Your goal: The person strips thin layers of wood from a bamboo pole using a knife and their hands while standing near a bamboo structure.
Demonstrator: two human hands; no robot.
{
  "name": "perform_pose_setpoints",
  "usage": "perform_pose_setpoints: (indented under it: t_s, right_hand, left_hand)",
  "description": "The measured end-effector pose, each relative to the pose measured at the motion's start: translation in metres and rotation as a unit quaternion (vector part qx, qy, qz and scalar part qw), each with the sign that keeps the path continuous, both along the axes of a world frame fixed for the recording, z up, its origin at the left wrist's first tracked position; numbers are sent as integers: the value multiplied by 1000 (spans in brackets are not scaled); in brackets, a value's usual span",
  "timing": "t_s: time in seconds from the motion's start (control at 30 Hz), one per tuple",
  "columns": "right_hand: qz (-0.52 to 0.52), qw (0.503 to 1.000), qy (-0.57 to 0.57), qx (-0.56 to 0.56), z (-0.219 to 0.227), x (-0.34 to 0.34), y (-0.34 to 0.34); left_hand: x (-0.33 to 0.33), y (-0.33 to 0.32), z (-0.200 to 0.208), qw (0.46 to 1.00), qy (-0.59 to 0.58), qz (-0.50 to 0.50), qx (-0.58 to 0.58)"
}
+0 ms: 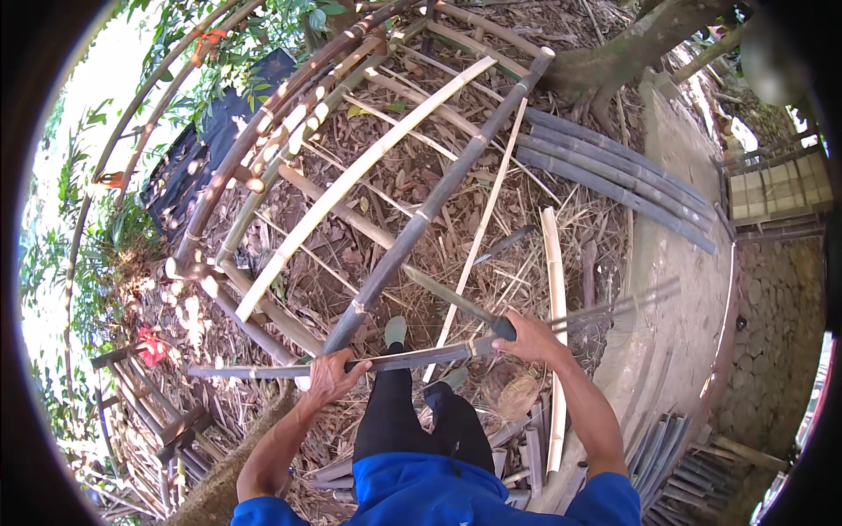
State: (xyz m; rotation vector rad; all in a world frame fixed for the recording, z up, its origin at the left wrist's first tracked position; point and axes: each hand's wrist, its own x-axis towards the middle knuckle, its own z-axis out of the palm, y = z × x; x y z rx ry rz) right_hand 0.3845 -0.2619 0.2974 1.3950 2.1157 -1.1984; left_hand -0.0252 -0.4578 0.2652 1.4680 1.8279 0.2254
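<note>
My left hand (330,379) is wrapped round a long split bamboo strip (430,357) that lies crosswise in front of my legs. The strip's right end is smeared by motion. In my right hand (531,339) is the dark handle of a machete (452,296), its blade pointing away and to the left, above the strip. The right hand is also close against the strip; whether its fingers touch it, I cannot tell. Beyond both hands a bamboo frame (412,230) of poles and crosspieces rests over the ground, with a pale split bamboo length (351,180) laid across it.
Dark bamboo slats (614,171) lie at the far right beside a concrete ledge (680,167). A pale bamboo strip (554,289) stretches along my right side. A dark-handled tool (509,243) lies among leaf litter. Bamboo pieces (662,451) are piled lower right; a tree trunk (631,48) stands behind.
</note>
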Motion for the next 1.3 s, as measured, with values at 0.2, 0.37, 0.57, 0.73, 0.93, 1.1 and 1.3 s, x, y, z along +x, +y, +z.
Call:
perform_pose_setpoints:
  t_s: [0.2, 0.37, 0.57, 0.73, 0.93, 1.1, 1.3]
  right_hand:
    - [40, 951, 11, 306, -15, -34, 50]
    - [-73, 919, 26, 387, -11, -31, 54]
    - [-320, 919, -24, 231, -38, 1, -7]
    - [-332, 923, -103, 165, -85, 36, -87]
    - [-360, 921, -116, 96, -96, 21, -130]
    - [-357, 923, -126, 66, -105, 13, -142]
    - [-315, 936, -128, 89, -110, 1, -138]
  left_hand:
    - [14, 14, -25, 994, -15, 107, -19]
    - [-1, 47, -56, 979, 2, 204, 12]
    - [-38, 86, -122, 956, 34, 288, 33]
    - [-50, 101, -153, 936, 50, 348, 17]
    - [-69, 85, -207, 926, 75, 368, -35]
    - [-73, 72, -244, 929, 62, 362, -50]
    - [-87, 64, -287, 930, 31, 359, -69]
